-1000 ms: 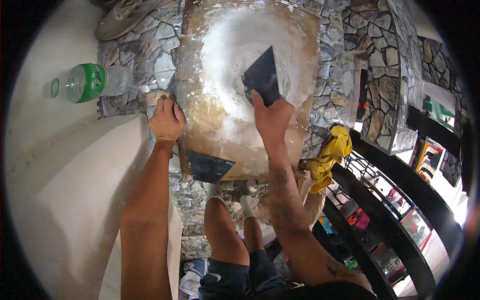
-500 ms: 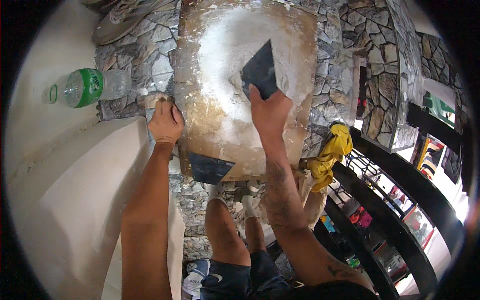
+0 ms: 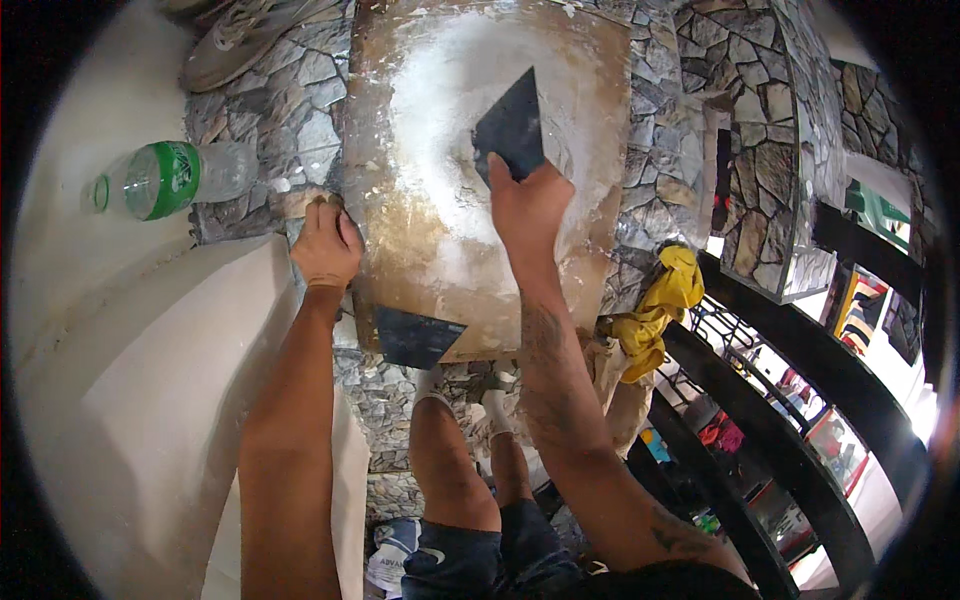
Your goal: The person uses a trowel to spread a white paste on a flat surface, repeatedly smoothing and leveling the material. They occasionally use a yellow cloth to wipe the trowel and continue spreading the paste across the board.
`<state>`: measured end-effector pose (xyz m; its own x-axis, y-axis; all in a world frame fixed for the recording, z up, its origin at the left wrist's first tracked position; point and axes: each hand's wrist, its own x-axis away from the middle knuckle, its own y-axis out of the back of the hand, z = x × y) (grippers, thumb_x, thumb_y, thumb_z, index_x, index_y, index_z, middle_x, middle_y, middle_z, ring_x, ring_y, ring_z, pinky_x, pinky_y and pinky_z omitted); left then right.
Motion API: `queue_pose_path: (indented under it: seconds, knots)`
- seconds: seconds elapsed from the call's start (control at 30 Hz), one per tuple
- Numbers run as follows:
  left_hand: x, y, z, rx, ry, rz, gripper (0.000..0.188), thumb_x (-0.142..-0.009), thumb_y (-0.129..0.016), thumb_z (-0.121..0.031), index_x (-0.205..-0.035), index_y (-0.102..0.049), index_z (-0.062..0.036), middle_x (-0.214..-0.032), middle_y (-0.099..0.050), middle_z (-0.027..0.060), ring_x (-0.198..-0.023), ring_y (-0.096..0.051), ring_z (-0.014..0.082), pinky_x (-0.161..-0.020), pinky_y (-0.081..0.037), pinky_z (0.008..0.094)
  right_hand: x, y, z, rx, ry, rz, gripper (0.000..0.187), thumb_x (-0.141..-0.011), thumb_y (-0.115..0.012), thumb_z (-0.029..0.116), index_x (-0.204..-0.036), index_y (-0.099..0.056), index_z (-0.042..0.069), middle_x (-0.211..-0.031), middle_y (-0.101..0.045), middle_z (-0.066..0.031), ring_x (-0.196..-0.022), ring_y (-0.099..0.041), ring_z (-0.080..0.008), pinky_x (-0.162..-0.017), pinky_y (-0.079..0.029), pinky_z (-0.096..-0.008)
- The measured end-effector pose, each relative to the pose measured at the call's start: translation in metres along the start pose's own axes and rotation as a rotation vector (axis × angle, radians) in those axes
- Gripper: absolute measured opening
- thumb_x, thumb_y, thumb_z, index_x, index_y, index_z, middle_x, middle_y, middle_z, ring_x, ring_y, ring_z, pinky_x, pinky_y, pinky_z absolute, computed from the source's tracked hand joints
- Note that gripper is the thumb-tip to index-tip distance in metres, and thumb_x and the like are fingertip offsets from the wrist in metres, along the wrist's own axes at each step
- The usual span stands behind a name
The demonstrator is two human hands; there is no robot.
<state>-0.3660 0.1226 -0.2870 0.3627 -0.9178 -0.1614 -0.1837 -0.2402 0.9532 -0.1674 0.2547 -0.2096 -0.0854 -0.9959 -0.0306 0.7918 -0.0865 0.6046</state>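
My right hand [image 3: 532, 205] is closed round the near end of a dark, flat putty scraper [image 3: 512, 125]. Its blade points away over a ring of white powder [image 3: 425, 75] with a paler wet-looking patch in the middle. The powder lies on a worn brown board [image 3: 400, 240] smeared with white. Beside the board's left edge, my left hand [image 3: 327, 243] rests with curled fingers; whatever is in them, if anything, is hidden. A second dark scraper [image 3: 418, 338] lies at the board's near left corner, touched by neither hand.
Left of the board, a clear plastic bottle [image 3: 225, 172] with a green label lies sideways by a shoe [image 3: 240, 45]. A yellow cloth [image 3: 660, 310] hangs at the near right, next to black railing bars [image 3: 780, 330]. Stone-patterned tile [image 3: 655, 130] surrounds the board.
My right hand and its scraper have shifted slightly away and to the left over the powder. My left hand keeps its place by the board, and the second scraper stays put.
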Motion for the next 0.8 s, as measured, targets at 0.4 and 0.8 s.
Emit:
queue_pose_path:
  seconds: [0.4, 0.8]
  knots:
    - [-0.002, 0.002, -0.008, 0.032, 0.023, 0.023, 0.010, -0.080, -0.050, -0.021, -0.084, -0.049, -0.0114, -0.086, -0.051, 0.0092, -0.067, -0.058, 0.0313, -0.053, -0.047, 0.0419, -0.012, 0.005, -0.016, 0.143, 0.034, -0.079, 0.032, -0.066, -0.070, 0.020, -0.064, -0.057, -0.009, -0.061, -0.059, -0.0233, -0.058, -0.062, -0.0340, -0.054, -0.045, -0.0396]
    - [-0.002, 0.002, -0.005, 0.025, 0.016, 0.006, 0.011, -0.080, -0.050, -0.021, -0.085, -0.050, -0.0115, -0.084, -0.051, 0.0084, -0.067, -0.058, 0.0311, -0.053, -0.047, 0.0421, -0.018, 0.022, 0.003, 0.049, -0.053, -0.090, 0.033, -0.063, -0.071, 0.020, -0.065, -0.058, -0.010, -0.057, -0.056, -0.0238, -0.054, -0.059, -0.0373, -0.053, -0.045, -0.0413]
